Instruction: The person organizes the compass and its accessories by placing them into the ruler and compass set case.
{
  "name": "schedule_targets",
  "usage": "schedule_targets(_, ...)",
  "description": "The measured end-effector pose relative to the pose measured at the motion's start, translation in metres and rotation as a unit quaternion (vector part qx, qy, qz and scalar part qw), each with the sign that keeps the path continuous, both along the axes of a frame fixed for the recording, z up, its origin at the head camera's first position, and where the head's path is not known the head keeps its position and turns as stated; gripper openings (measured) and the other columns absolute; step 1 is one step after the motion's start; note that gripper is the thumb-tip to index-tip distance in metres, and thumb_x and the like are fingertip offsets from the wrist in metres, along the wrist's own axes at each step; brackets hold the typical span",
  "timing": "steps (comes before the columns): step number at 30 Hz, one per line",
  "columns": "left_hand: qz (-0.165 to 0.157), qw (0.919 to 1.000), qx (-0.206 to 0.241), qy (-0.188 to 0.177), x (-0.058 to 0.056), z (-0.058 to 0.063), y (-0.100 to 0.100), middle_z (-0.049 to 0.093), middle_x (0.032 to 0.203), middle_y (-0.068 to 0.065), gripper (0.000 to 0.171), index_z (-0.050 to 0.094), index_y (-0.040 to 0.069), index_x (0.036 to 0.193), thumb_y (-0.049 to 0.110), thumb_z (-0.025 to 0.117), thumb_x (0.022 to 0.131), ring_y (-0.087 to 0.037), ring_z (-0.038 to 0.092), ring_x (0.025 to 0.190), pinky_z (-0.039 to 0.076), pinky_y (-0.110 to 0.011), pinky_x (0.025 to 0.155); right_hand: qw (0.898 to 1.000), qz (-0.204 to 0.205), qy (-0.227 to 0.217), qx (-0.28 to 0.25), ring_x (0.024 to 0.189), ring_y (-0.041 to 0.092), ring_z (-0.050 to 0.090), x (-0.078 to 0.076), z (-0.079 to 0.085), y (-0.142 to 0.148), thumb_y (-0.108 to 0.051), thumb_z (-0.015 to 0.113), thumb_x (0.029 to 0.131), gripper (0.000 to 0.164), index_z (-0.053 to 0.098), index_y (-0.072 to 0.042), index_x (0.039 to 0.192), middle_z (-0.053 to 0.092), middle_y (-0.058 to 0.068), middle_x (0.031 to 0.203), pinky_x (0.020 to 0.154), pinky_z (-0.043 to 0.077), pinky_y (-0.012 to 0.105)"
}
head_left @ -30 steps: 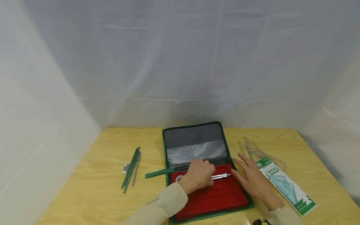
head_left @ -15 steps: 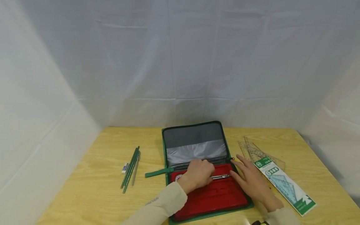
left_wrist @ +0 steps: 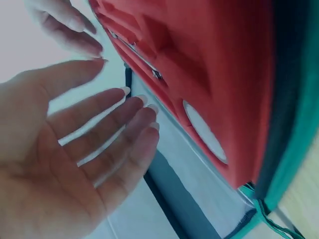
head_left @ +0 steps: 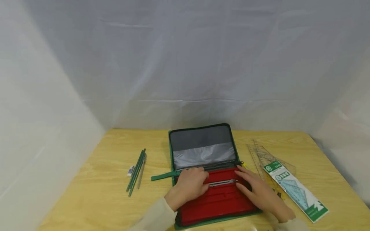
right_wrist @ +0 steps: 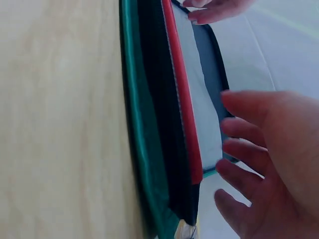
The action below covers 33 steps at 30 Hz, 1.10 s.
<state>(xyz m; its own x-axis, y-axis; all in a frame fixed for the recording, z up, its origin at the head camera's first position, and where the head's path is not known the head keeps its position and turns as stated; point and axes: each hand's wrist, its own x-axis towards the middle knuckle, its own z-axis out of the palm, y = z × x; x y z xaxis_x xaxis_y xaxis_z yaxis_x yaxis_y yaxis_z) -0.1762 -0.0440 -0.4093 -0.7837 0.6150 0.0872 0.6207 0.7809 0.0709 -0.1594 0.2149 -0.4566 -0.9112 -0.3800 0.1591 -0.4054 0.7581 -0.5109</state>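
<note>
The desk (head_left: 95, 199) has a yellowish wood-grain top, and pale sheeting (head_left: 185, 64) rises behind its back edge and along both sides. An unfolded, green-edged case (head_left: 199, 138) lies around the middle of the desk, its lid toward the back edge. In the case's red tray (head_left: 215, 208), a silver compass (head_left: 222, 183) lies between the hands. The left hand (head_left: 190, 183) is over the tray by the compass's left end, fingers loosely extended, holding nothing. The right hand (head_left: 258, 192), fingers spread and nothing in them, is by the other end; I can't tell whether either touches the compass. Toward the desk's left edge lie green pencils (head_left: 136, 175) and an eraser (head_left: 130, 170). Nearer the right edge, a packet (head_left: 297, 192) overlaps clear set squares (head_left: 268, 156); its green ends carry a round emblem and lettering too small to read.
</note>
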Motion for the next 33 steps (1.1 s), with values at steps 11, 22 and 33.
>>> schedule_targets(11,-0.033,0.9939,-0.052,-0.091,0.047,-0.006,-0.011,0.05,0.138,0.0,0.086,0.049,0.01,0.139,0.075,0.042,0.083,-0.017,0.048,0.124,0.042,-0.038,0.097,0.995,0.07,-0.045,0.059,0.133,0.027,0.038,0.02,0.004,-0.014,-0.05,0.047,0.097,0.055,0.048,-0.017,0.142,0.041,0.003,0.146,0.1,0.036,0.052)
schedule_targets(22,-0.016,0.9954,-0.039,-0.086,0.052,-0.013,-0.014,0.044,0.143,-0.004,0.09,0.044,0.007,0.142,0.075,0.044,0.082,-0.017,0.041,0.13,0.038,-0.039,0.102,0.993,0.064,-0.075,0.068,0.137,0.027,0.03,0.025,0.002,-0.019,-0.058,0.042,0.095,0.067,0.042,-0.012,0.145,0.034,0.005,0.15,0.105,0.028,0.052)
schedule_targets(33,0.003,0.9971,-0.034,-0.068,0.038,-0.022,-0.014,0.043,0.145,-0.003,0.08,0.045,0.01,0.142,0.07,0.036,0.09,-0.017,0.038,0.132,0.033,-0.041,0.105,0.993,0.032,-0.073,0.084,0.138,0.029,0.029,0.026,0.004,-0.031,-0.059,0.042,0.095,0.073,0.042,-0.004,0.143,0.033,0.011,0.15,0.107,0.024,0.053)
